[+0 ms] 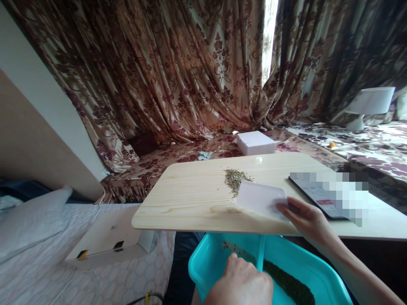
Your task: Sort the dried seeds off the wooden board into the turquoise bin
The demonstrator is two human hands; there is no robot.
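Note:
My right hand (305,220) grips a white plastic scraper (261,198) flat on a pale wooden table (190,199), just in front of a small pile of green seeds (237,178). Below the table's near edge, my left hand (241,281) is closed around the rim of a turquoise plastic basin (314,262). A layer of the same green seeds (286,284) lies inside the basin.
A tablet (324,192) lies on the table's right side. A white box (256,142) sits behind the table on patterned fabric, a white lamp (369,106) at far right. Heavy floral curtains (178,67) hang behind. A flat white carton (111,237) rests on the quilted bed at left.

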